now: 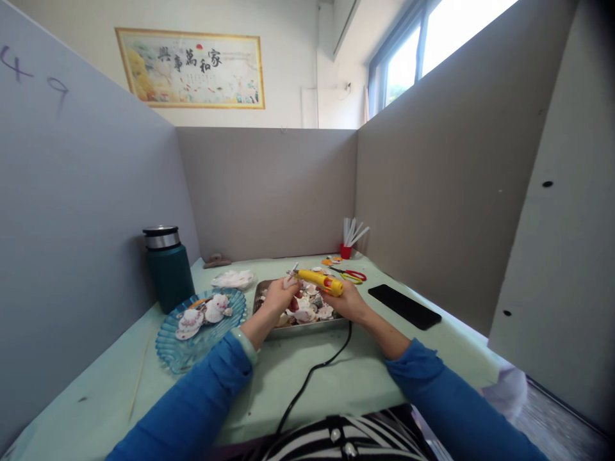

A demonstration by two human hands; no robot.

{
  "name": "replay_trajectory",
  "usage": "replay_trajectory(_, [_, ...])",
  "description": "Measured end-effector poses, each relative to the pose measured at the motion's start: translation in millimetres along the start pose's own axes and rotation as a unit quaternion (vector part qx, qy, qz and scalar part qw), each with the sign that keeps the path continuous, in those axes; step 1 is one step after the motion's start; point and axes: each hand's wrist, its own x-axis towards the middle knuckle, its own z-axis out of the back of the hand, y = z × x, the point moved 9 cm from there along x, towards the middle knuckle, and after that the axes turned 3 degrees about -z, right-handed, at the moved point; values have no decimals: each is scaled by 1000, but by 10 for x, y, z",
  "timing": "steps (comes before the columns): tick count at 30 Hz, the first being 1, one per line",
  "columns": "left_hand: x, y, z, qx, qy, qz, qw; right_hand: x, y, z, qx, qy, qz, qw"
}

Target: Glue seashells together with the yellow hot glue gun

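Observation:
My right hand (352, 302) is wrapped round a yellow hot glue gun (317, 280), its nozzle pointing left. A black cord runs from the gun down to the table's front edge. My left hand (278, 299) pinches a small whitish piece, apparently a seashell (289, 280), right at the nozzle; my fingers partly hide it. Both hands are over a metal tray (298, 331) heaped with loose shells (307, 312). To the left, a blue ribbed plate (180, 355) bears a figure made of shells (216, 308) and another white shell (190, 323).
A green bottle (169, 272) stands behind the plate, beside a crumpled white bundle (233, 279). Scissors (354, 276), a red cup of glue sticks (346, 251) and a black phone (404, 306) are on the right. Grey partitions (269, 192) enclose three sides.

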Motion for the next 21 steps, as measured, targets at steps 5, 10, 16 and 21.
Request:
replay_trajectory(5, [19, 9, 19, 12, -6, -6, 1000, 9, -6, -3, 11, 0, -6, 1000])
replay_trajectory(10, [46, 16, 66, 54, -20, -25, 998, 19, -41, 1, 11, -7, -7, 1000])
replay_trajectory(16, [61, 10, 128, 73, -44, -45, 995, 18, -65, 19, 2, -17, -21, 1000])
replay_trajectory(21, [77, 29, 145, 78, -50, -40, 995, 29, -102, 31, 13, -18, -53, 998])
